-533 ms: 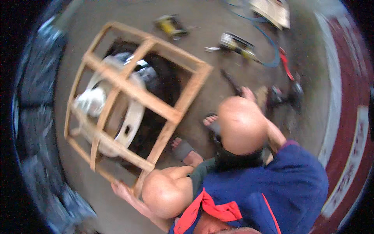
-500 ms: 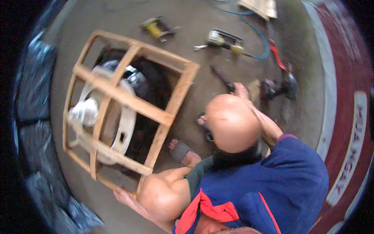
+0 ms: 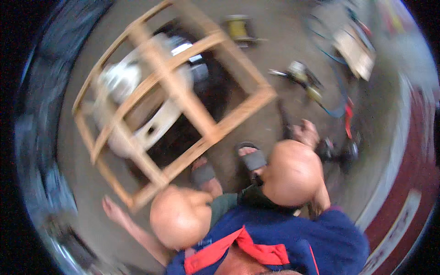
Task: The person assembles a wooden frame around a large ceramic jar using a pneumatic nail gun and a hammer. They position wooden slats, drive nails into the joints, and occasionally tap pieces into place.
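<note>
A wooden slatted crate (image 3: pixel 213 132) stands on the floor in front of me, tilted in the view. Inside it are a rounded white casing (image 3: pixel 167 120), a clear-plastic-wrapped bundle (image 3: pixel 121 81) and dark, shiny parts. My left hand (image 3: pixel 117 213) is beside the crate's near left corner, apart from the wood, its blurred fingers stretched out and holding nothing visible. Beyond my right knee, my right hand (image 3: pixel 307 133) is closed at the end of a dark bar-shaped tool (image 3: pixel 284 113), whose exact kind is blurred. Both hands reach past my bent knees.
A yellow-and-dark tool (image 3: pixel 238 31) lies past the crate. To its right are an air nailer (image 3: pixel 302 78), a blue hose (image 3: pixel 337 112), a cardboard piece (image 3: pixel 355 52), a red strap (image 3: pixel 349 120) and a blurred dark tool (image 3: pixel 350 150). Dark plastic-covered items (image 3: pixel 41 137) line the left.
The whole view has swung, shifting the floor tools right and down. My left hand has come away from the crate's near edge. The right hand keeps its place at the dark tool's end.
</note>
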A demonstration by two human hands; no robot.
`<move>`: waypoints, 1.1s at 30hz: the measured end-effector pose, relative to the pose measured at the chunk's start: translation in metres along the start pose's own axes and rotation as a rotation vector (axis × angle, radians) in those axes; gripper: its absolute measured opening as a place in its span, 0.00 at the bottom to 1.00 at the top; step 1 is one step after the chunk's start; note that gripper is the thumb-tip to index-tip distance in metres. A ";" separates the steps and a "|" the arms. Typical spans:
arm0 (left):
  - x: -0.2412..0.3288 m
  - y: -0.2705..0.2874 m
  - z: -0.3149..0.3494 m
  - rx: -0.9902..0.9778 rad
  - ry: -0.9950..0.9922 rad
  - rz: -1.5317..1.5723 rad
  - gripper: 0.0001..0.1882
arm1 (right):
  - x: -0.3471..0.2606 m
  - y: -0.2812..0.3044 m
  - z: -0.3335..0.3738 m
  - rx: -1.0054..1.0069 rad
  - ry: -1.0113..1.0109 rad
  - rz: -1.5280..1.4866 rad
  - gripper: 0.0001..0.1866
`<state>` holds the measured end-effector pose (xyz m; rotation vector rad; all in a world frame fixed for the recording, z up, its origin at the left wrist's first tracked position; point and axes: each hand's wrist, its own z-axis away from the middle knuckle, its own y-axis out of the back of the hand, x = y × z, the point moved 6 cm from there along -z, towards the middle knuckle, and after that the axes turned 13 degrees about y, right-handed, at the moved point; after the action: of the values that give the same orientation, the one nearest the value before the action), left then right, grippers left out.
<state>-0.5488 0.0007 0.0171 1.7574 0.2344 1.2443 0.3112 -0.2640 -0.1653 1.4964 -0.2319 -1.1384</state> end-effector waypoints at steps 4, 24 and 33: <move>-0.025 0.008 0.022 -0.010 0.162 -0.172 0.34 | -0.008 0.067 -0.063 0.383 0.234 -0.303 0.17; 0.135 0.039 0.370 -1.123 -0.354 -0.603 0.13 | -0.297 0.023 -0.146 -0.084 0.691 -0.126 0.12; 0.216 -0.009 0.390 -0.933 -0.170 -1.007 0.18 | -0.288 0.038 -0.164 -0.122 0.747 -0.037 0.15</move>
<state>-0.1262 -0.0859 0.1301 0.7125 0.3121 0.3259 0.3036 0.0325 -0.0124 1.7116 0.3726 -0.5453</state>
